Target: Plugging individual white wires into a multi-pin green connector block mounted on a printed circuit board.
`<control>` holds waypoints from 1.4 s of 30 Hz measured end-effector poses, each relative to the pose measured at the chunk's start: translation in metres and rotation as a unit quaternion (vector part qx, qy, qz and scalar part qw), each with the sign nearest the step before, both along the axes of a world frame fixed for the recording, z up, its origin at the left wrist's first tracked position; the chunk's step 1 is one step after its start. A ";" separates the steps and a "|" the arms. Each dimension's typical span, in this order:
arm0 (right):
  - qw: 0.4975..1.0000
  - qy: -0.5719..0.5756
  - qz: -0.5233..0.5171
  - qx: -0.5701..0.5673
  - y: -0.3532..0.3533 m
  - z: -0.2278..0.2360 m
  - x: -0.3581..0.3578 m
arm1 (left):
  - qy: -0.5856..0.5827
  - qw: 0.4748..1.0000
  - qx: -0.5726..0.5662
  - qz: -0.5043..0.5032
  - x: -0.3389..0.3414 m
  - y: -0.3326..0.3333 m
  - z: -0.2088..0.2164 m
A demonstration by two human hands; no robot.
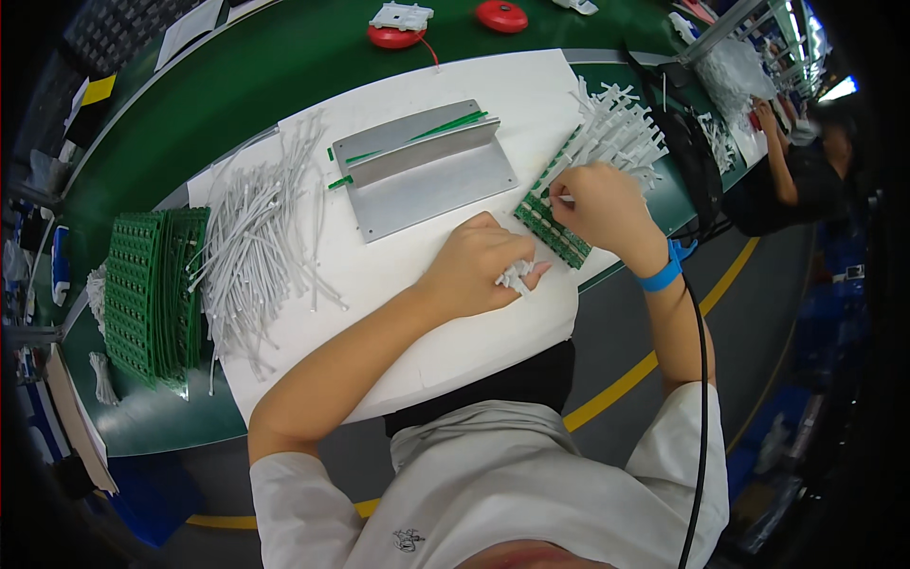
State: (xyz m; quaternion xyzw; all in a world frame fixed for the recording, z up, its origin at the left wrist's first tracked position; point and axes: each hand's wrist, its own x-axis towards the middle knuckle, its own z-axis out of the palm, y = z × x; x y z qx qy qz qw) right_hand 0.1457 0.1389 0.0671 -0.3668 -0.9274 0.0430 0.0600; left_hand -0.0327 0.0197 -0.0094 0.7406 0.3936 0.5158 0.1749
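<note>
While left hand [479, 267] grips white connectors [517, 276], right hand [607, 204] pinches one, likely fitting it to green board [559, 237]; next needs alignment.

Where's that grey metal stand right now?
In the head view, the grey metal stand sits on the white sheet, just beyond the left hand and to the right of the white cables.

Grn bench [284, 57], 11 o'clock; bright lt [840, 88] at 2; gry flr [739, 341] approx 3, w/ ylw line [626, 381] at 4.
</note>
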 end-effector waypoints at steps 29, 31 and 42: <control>0.994 -0.060 0.067 -0.068 0.022 0.009 -0.011 | 0.120 0.988 -0.079 -0.057 -0.001 -0.001 -0.008; 0.992 -0.066 0.062 -0.085 0.024 0.007 -0.011 | 0.115 0.989 -0.072 -0.058 -0.001 0.000 -0.010; 0.984 0.022 0.023 -0.176 0.028 0.011 -0.013 | 0.159 0.981 -0.094 -0.061 -0.002 -0.001 -0.008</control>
